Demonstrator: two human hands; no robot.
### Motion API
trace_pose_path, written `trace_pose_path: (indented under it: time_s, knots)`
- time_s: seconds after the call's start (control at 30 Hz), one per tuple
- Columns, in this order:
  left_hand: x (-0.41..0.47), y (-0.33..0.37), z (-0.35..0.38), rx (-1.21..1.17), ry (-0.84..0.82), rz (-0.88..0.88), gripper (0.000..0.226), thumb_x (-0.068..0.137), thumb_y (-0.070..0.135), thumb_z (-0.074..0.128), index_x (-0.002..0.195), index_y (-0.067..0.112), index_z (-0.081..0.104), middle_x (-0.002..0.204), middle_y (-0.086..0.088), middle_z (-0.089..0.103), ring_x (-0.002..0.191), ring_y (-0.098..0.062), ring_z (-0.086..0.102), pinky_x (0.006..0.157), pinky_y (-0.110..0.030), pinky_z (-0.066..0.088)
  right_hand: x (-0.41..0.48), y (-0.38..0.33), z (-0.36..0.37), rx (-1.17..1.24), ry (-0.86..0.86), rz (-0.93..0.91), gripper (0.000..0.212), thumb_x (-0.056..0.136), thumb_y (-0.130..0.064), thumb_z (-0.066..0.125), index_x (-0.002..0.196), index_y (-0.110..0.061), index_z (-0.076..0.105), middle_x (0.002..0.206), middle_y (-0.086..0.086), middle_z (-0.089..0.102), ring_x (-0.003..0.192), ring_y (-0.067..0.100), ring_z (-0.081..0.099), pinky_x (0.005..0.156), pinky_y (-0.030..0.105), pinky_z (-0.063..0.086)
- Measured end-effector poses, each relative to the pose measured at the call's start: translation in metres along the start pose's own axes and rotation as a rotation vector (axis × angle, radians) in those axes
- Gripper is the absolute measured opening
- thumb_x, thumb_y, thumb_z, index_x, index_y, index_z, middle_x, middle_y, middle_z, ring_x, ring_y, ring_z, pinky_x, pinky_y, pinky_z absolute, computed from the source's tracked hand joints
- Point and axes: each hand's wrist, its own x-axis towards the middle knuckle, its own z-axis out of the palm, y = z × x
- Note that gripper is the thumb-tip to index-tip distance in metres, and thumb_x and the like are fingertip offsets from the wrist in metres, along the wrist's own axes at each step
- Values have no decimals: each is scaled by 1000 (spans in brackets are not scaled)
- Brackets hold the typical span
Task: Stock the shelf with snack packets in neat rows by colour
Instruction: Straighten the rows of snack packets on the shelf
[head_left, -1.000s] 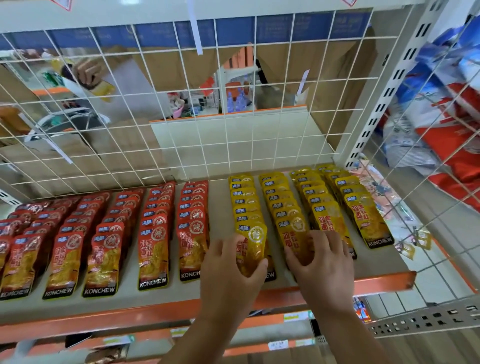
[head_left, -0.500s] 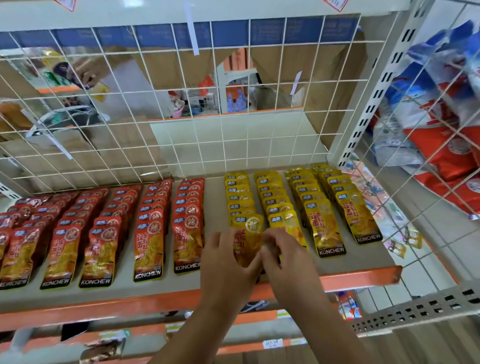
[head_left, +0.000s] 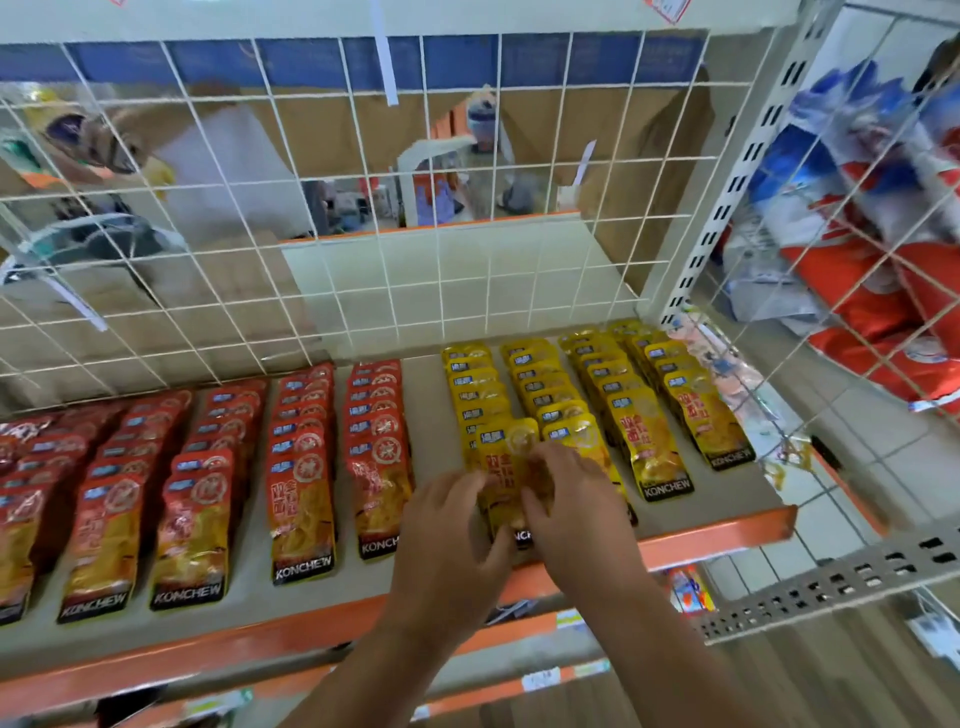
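So both my hands are on one yellow packet (head_left: 508, 462), the front one of the leftmost yellow row, down near the orange front edge of the shelf (head_left: 727, 538). My left hand (head_left: 447, 540) has its fingers curled against the packet's left side with the thumb at the bottom edge. My right hand (head_left: 576, 512) is curled over the right side and covers part of the next row's front packet too. The packet lies pretty much flat, top end pointing toward the back, and the black strip at its bottom peeks out between my hands. It's a bit blurry, so I can't tell whether it's lifted off the shelf or resting on the ones behind it. The yellow packets (head_left: 649, 431) sit in four rows on the right half, overlapping like shingles from back to front. The red packets (head_left: 301, 499) fill the left half in several rows the same way, with a bare strip of shelf between the two colours. Behind it all is a white wire grid (head_left: 363, 208), and off to the right, past a white slotted upright (head_left: 727, 202), there are big red and blue bags (head_left: 878, 270) behind more wire.
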Motion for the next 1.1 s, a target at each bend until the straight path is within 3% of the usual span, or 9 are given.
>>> trace_pose_path:
  time_s: [0.17,0.33,0.67,0.83,1.1]
  knots:
    - [-6,-8,-9,19,-69,74,31,82,35,64,108,18,68,102,3,68,93,-21,60,80,-42,52,-9,-7,13,-46,4,39,43,83,-29,75,124,-25,62,113,-8,66,107,18,59,89,32,49]
    - [-5,-9,-11,-20,-101,46,31,86,39,63,111,21,69,105,5,67,96,-19,59,83,-43,51,-9,-15,17,-105,-25,88,51,84,-31,73,133,-23,59,123,-4,64,114,21,57,97,36,48]
    - [-5,-11,-21,-118,-74,80,43,80,26,68,122,17,64,114,2,62,103,-18,56,86,-42,51,-10,-26,24,-187,6,182,60,77,-45,78,128,-25,56,118,-3,61,111,24,54,92,37,47]
    - [0,-31,-39,99,-28,331,30,79,26,69,108,18,68,106,1,65,94,-25,56,81,-41,44,-11,-28,35,-219,50,211,65,73,-51,80,124,-22,52,113,2,60,106,30,55,84,41,48]
    - [5,-49,-44,212,-94,288,26,78,28,68,103,20,69,105,1,63,96,-29,57,83,-45,43,-12,-33,46,-216,134,237,62,71,-47,81,119,-18,54,109,4,62,102,31,56,82,40,48]
